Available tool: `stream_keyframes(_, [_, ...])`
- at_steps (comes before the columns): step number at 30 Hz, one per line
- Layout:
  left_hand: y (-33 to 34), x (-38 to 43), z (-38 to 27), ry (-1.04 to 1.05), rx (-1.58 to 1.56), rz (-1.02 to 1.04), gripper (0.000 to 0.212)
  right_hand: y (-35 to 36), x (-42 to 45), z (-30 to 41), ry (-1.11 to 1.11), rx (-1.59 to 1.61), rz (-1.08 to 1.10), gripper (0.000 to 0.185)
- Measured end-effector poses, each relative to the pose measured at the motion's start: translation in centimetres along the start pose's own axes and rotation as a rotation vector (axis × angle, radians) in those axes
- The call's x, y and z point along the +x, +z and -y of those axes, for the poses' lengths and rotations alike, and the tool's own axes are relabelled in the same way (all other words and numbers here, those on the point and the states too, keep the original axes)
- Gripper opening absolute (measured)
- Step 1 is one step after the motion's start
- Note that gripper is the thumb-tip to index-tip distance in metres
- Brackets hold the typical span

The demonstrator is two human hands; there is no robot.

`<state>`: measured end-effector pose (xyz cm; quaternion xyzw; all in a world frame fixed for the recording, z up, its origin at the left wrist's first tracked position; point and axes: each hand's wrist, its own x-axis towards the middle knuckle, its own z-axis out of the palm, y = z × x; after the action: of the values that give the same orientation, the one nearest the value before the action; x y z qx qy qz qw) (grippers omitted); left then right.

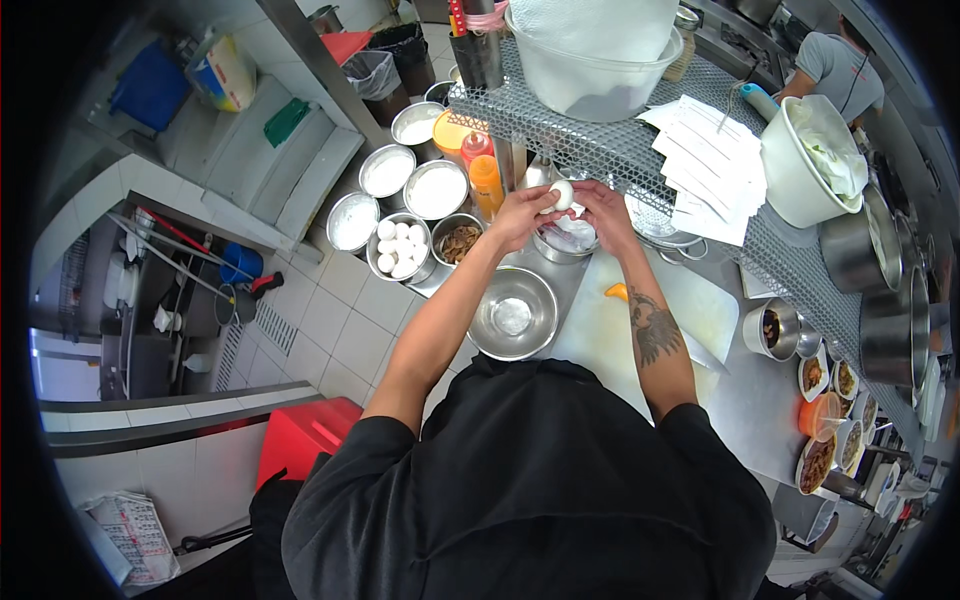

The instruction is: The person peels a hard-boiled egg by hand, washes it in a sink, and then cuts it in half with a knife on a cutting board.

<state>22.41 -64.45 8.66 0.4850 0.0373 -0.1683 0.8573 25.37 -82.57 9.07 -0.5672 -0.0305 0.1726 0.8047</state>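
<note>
A white egg (562,195) is held in my left hand (523,214), between the thumb and fingers. My right hand (600,212) is close beside it, its fingers near the egg; whether they touch it is unclear. Both hands are above a metal bowl (564,244) with pale contents, partly hidden by them. Nearer my body stands a wide steel bowl (514,315), with a bright patch at its bottom. Several white eggs (403,247) fill a round metal container to the left, beside a container of brown sliced pieces (459,241).
A white cutting board (600,300) carries a knife (701,351) and an orange piece (617,291). The perforated metal shelf (570,139) overhangs the worktop, holding tubs and papers (705,161). Squeeze bottles (486,180) stand left of its post. Another person (836,71) is at the upper right.
</note>
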Motion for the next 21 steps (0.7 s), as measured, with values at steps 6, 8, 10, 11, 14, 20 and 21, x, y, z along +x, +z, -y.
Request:
stream_keyframes(6, [0.6,-0.1,0.0,0.077,0.192,-0.044,0.034,-0.4,0.5,-0.7,-0.069,-0.181,-0.014,0.026])
stream_keyframes(8, [0.6,0.0,-0.1,0.094,0.189,-0.042,0.035,-0.3,0.7,-0.9,-0.083,-0.214,-0.038,0.024])
stream_keyframes(10, [0.9,0.0,-0.1,0.11,0.188,-0.033,0.035,-0.6,1.0,-1.1,-0.14,-0.201,-0.056,0.02])
stream_keyframes(11, [1.0,-0.1,-0.1,0.104,0.154,-0.044,0.035,-0.8,1.2,-1.4,-0.14,-0.201,-0.058,0.02])
stream_keyframes(14, [1.2,0.3,0.2,0.108,0.074,-0.048,0.036,-1.4,1.8,-2.2,-0.173,-0.308,-0.155,0.019])
stream_keyframes(20, [0.4,0.0,1.0,0.141,-0.095,-0.081,0.038,-0.3,1.1,-1.7,-0.159,-0.113,-0.099,0.018])
stream_keyframes(21, [0.4,0.0,1.0,0.148,-0.138,-0.085,0.037,-0.3,1.0,-1.4,-0.117,-0.014,-0.09,0.018])
